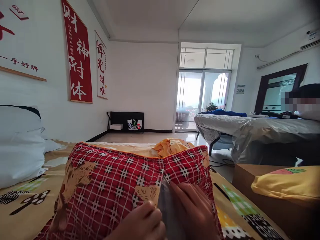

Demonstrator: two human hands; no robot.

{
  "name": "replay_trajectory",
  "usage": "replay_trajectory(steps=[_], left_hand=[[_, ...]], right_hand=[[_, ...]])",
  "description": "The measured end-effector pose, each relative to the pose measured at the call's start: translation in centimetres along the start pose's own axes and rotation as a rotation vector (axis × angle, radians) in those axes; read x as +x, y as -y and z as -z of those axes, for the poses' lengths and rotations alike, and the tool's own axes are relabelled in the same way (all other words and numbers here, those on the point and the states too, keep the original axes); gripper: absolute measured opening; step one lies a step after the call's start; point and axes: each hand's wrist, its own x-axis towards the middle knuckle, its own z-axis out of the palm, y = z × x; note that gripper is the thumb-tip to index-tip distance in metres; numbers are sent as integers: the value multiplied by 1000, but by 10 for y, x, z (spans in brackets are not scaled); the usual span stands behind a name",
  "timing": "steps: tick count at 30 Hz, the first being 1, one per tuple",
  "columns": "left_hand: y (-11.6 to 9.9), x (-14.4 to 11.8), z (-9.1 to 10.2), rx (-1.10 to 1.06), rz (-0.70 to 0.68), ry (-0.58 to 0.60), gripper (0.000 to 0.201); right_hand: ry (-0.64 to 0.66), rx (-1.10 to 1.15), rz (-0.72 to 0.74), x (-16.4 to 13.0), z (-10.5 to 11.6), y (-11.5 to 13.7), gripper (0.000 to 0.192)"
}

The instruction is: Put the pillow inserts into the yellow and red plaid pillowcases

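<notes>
A red plaid pillowcase (110, 176) with tan bear prints lies in front of me, plump and filled. Down its right-hand part runs a slit, and a grey-white inner filling (168, 206) shows through it. At the slit's left edge, my left hand (145, 221) is closed in a pinch on the pillowcase fabric. My right hand (191, 208) grips the slit's right edge with bent fingers, their tips partly hidden by the cloth. The patterned yellow bedspread (27, 216) lies beneath the pillowcase.
White stuffed pillows (20, 146) stand at the left. Behind the pillowcase lies crumpled orange-yellow fabric (172, 146). On the right, a cardboard box (246, 176) bears a yellow cloth piece (287, 183). Farther back, a person sits near a plastic-covered table (262, 128).
</notes>
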Motion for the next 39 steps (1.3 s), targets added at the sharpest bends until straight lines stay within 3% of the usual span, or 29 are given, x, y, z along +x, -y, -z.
replay_trajectory(steps=[3,6,10,12,13,17,24,34,39], left_hand=[[35,27,20,-98,117,94,21],[61,39,24,-213,268,163,7],[70,40,17,-339,621,345,17],[68,40,16,-492,741,447,12],[66,40,16,-572,771,462,20],[61,39,15,-760,838,390,29],[56,29,15,-824,876,309,28],[50,33,26,-806,823,302,28],[49,36,33,-815,838,412,28]], right_hand=[[14,31,14,-5,2,3,25],[3,35,37,-4,3,5,22],[37,65,42,-3,5,6,24],[46,84,26,-1,5,7,20],[52,89,9,1,5,8,17],[13,55,-72,17,-1,7,12],[58,63,-107,34,-18,8,12],[44,77,-63,34,-10,12,11],[81,130,9,40,-7,16,17]])
